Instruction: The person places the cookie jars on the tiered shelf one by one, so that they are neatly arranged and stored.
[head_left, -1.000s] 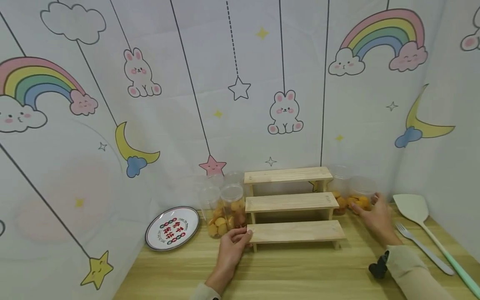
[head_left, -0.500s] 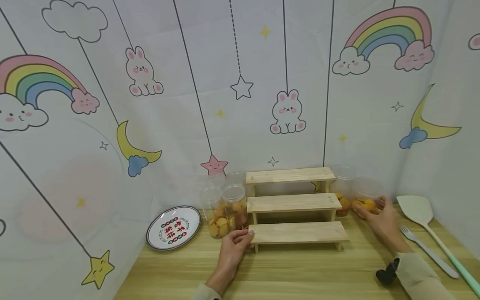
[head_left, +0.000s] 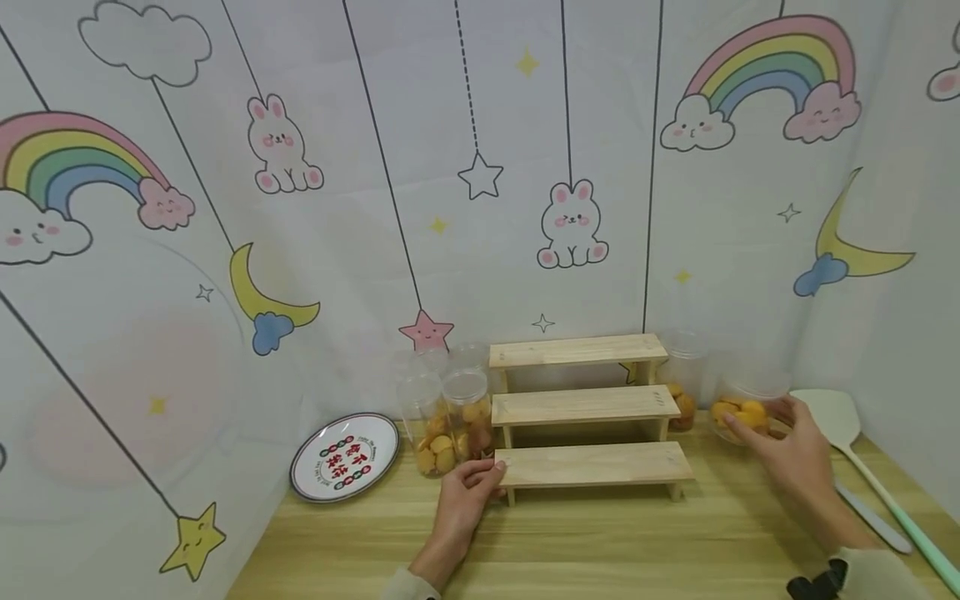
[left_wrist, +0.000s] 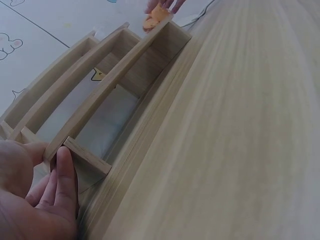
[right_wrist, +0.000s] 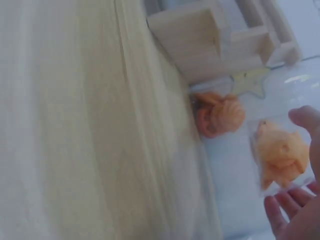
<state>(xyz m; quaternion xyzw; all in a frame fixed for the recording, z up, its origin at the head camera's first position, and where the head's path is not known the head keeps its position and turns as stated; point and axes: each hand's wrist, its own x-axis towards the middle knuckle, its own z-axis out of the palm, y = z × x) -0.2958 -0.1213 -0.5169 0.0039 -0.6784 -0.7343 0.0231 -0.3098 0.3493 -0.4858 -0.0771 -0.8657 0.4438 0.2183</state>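
Note:
In the head view a three-step wooden shelf (head_left: 592,463) stands on the table. My left hand (head_left: 462,500) pinches its lowest step at the front left corner; the left wrist view shows thumb and fingers on that wooden end (left_wrist: 87,157). At the right, my right hand (head_left: 798,446) holds a wide clear jar (head_left: 742,417) of orange-yellow snacks, thumb on one side and fingers on the other. The right wrist view shows this jar (right_wrist: 282,155) too, blurred. A taller clear jar (head_left: 682,400) stands between it and the shelf.
Several clear jars (head_left: 465,417) of round snacks stand left of the shelf. A patterned plate (head_left: 345,458) leans by the left wall. To the right lie a spatula (head_left: 832,417) and a fork (head_left: 873,517), partly hidden by the right hand. A printed cloth wall (head_left: 480,250) rises behind.
My right hand has moved right and toward me with the wide jar, away from the taller jar. It now covers the fork's head. The left hand stays on the shelf.

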